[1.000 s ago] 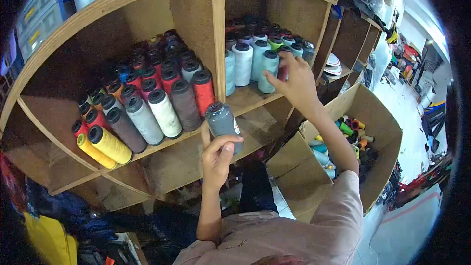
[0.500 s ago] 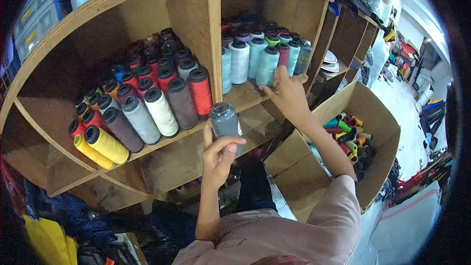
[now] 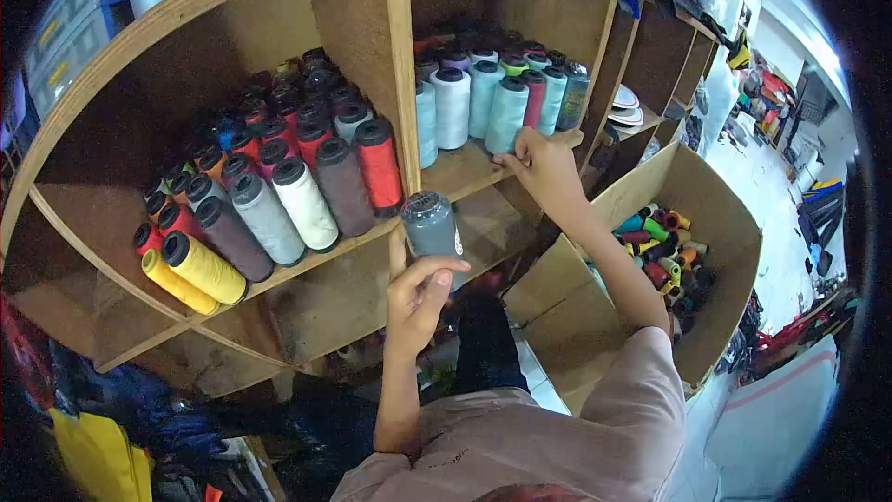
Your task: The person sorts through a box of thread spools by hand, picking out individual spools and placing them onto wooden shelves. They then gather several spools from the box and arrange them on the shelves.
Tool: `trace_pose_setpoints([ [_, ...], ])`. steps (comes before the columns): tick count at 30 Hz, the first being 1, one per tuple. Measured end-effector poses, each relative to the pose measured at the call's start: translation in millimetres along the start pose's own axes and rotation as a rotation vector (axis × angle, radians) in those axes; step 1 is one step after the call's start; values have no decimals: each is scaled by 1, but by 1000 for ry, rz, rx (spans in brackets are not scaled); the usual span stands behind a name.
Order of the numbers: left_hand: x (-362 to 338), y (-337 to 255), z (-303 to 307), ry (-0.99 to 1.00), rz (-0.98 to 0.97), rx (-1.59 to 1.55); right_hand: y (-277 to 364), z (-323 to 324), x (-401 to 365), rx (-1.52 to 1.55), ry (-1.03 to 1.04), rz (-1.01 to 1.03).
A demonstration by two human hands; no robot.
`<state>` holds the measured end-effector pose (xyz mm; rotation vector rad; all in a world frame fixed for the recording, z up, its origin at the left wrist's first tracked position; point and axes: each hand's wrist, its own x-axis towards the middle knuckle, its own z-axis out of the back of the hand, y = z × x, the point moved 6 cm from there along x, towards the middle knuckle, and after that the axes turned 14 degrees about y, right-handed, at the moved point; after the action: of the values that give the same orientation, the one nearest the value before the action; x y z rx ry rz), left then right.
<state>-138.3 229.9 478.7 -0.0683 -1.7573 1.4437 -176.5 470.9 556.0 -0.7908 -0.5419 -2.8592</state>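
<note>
My left hand (image 3: 416, 305) is wrapped round a dark grey thread spool (image 3: 429, 226) in clear plastic, held upright in front of the shelf edge. A small white label shows on the spool's right side. My right hand (image 3: 546, 172) is at the front edge of the right compartment, fingers apart, with fingertips right at the base of a light blue thread spool (image 3: 507, 116). Behind and beside that spool stand a white spool (image 3: 452, 110), a dark pink spool (image 3: 534, 99) and a plastic-wrapped dark spool (image 3: 573, 98).
The wooden shelf (image 3: 398, 65) has a divider between its compartments. Several thread spools, including a red spool (image 3: 378, 167) and a yellow spool (image 3: 206, 270), fill the left one. Below my right arm stands an open cardboard box (image 3: 725, 223) of small mixed spools.
My right hand has drawn slightly down and back from the front light blue spool, which stays in place. My left hand still holds the dark grey spool. The view has shifted slightly.
</note>
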Motion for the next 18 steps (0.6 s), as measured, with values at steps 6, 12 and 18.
trace_pose_setpoints([
  [6,3,-8,-2,-14,-95,20,5,7,-5,-28,30,-23],
  [12,8,-1,-7,42,-23,88,47,20,-17,472,207,61],
  [18,18,-8,-23,141,-33,336,94,30,-28,392,412,380],
])
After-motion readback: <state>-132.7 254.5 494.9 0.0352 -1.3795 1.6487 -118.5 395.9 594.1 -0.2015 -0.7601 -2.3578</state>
